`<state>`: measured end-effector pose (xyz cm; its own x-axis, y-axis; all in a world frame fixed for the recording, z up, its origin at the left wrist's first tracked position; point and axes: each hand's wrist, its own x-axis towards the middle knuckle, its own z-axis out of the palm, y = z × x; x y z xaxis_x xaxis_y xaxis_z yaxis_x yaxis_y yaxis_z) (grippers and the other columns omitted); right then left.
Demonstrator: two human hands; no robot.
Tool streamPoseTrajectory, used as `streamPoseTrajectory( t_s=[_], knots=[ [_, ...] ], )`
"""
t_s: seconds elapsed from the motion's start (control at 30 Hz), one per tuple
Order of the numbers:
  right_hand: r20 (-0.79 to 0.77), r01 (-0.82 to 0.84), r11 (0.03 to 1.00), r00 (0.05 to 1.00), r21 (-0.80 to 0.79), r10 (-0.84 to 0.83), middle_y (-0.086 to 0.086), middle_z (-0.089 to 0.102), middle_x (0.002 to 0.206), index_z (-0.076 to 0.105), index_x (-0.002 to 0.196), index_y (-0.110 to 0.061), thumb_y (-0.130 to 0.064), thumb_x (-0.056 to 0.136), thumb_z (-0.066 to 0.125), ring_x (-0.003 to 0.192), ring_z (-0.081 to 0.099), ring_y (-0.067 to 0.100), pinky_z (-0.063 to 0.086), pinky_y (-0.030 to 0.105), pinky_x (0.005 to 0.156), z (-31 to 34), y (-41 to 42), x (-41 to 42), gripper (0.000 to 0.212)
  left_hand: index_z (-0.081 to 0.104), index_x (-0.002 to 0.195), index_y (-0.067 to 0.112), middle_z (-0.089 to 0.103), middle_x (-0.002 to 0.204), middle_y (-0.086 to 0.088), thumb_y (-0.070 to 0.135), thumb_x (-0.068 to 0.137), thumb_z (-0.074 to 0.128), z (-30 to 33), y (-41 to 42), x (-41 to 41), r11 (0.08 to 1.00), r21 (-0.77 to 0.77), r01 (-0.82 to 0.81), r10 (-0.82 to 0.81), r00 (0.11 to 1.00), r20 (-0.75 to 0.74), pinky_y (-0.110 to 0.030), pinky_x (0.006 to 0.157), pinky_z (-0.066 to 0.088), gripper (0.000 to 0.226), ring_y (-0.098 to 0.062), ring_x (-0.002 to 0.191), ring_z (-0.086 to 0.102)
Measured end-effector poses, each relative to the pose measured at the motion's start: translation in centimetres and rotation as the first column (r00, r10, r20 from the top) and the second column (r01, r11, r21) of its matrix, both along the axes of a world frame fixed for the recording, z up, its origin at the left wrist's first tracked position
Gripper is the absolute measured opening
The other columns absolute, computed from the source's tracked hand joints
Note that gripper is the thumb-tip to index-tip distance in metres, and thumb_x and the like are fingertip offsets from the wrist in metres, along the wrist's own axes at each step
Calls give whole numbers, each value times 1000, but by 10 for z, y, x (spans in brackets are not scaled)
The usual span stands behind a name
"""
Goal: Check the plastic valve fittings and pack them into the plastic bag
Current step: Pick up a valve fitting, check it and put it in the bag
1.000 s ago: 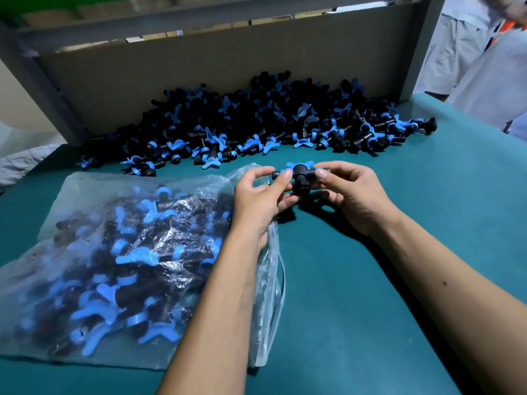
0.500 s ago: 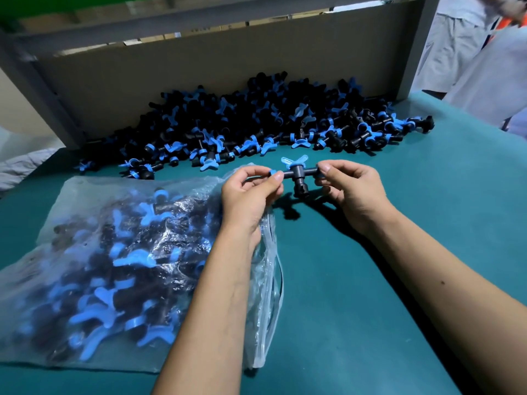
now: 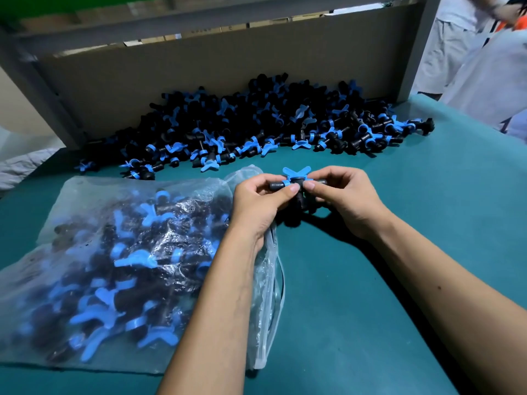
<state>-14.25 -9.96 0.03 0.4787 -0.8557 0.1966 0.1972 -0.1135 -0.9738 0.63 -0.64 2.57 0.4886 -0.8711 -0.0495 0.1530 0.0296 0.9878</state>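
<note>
Plastic bag, one: clear, lying flat on the left of the green table, filled with black valve fittings with blue wing handles; too many and too blurred through the film to count. Its open mouth faces right, under the left forearm.

Loose valve fittings, one heap: black bodies, blue handles, piled along the far edge of the table against the cardboard backboard; number beyond counting, with a few strays at the heap's left end.

Left hand, one: fingers curled, thumb and forefinger pinching the left stub of a single fitting, just beyond the bag's mouth.

Held valve fitting, one: black T-shaped body, blue wing handle upward, raised above the table between the two hands, near the bag's mouth and in front of the heap.

Right hand, one: fingers curled, thumb and fingertips pinching the right stub of the same fitting.

Person in pale clothing, part only, at the far right beyond the table.
</note>
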Motion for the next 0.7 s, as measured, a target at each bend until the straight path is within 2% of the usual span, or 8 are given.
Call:
streamPoseTrajectory(
  t_s=[0.13, 0.2, 0.33, 0.43, 0.5, 0.6, 0.63, 0.7],
  knots=[
    [137, 157, 975, 974, 158, -180, 4, 72, 79, 78, 85, -16, -13, 88, 77, 74, 64, 15, 48, 27, 71, 1, -4, -2, 4, 74, 90, 8, 74, 78, -7, -2, 83, 79, 5, 0, 6, 998, -33, -60, 57, 994, -98, -18, 65, 55, 13, -15, 69, 71],
    [119, 222, 967, 964, 126, -237, 3, 71, 80, 75, 92, -14, -15, 89, 77, 75, 66, 15, 50, 27, 69, 0, -5, -1, 5, 74, 90, 7, 73, 76, -6, -2, 83, 80, 5, -1, 4, 995, -35, -94, 90, 991, -100, -19, 66, 55, 13, -15, 67, 70],
    [-50, 255, 952, 962, -168, -267, 3, 68, 86, 60, 97, -16, -32, 85, 81, 72, 67, 20, 54, 32, 58, -3, 5, 9, 28, 73, 83, 9, 75, 74, -3, 4, 79, 85, 4, -5, -4, 964, -50, -260, 256, 964, -71, -30, 74, 61, 14, -18, 70, 71],
    [-202, 132, 908, 953, -398, -227, -2, 69, 88, 59, 97, -20, -38, 76, 87, 75, 67, 21, 58, 36, 64, -3, 11, 11, 39, 73, 81, 7, 72, 66, 4, 8, 78, 88, 5, -7, -9, 959, -91, -268, 266, 963, -31, -37, 76, 60, 15, -18, 68, 69],
    [-213, 176, 854, 925, -490, -313, -5, 70, 86, 61, 95, -18, -32, 77, 88, 75, 67, 16, 57, 30, 68, -3, 11, 10, 35, 73, 81, 7, 73, 70, -4, 13, 78, 89, 7, -8, -12, 969, -111, -219, 222, 975, 21, -39, 76, 59, 17, -18, 68, 68],
    [-118, 234, 929, 954, -285, -276, 9, 73, 80, 66, 94, -8, -16, 87, 80, 62, 69, 19, 55, 30, 58, 0, 10, 10, 18, 74, 80, 17, 75, 80, 1, 36, 81, 86, 8, -8, -13, 964, -175, -198, 243, 922, 300, -34, 79, 56, 23, -13, 78, 68],
    [-32, 227, 966, 972, -122, -232, 14, 74, 80, 67, 96, -3, -13, 90, 75, 60, 69, 19, 55, 29, 54, 2, 10, 9, 14, 73, 82, 21, 73, 85, 6, 46, 81, 82, 8, -7, -12, 956, -185, -230, 290, 843, 453, -32, 84, 52, 27, -12, 86, 65],
    [182, 118, 962, 969, 245, -166, 15, 75, 84, 66, 102, 1, -13, 97, 66, 57, 66, 14, 52, 21, 52, 8, 8, 6, 15, 71, 95, 28, 61, 108, 5, 56, 75, 82, 9, -3, -7, 924, -176, -339, 336, 505, 795, -29, 95, 43, 37, -17, 109, 49]
  ],
)
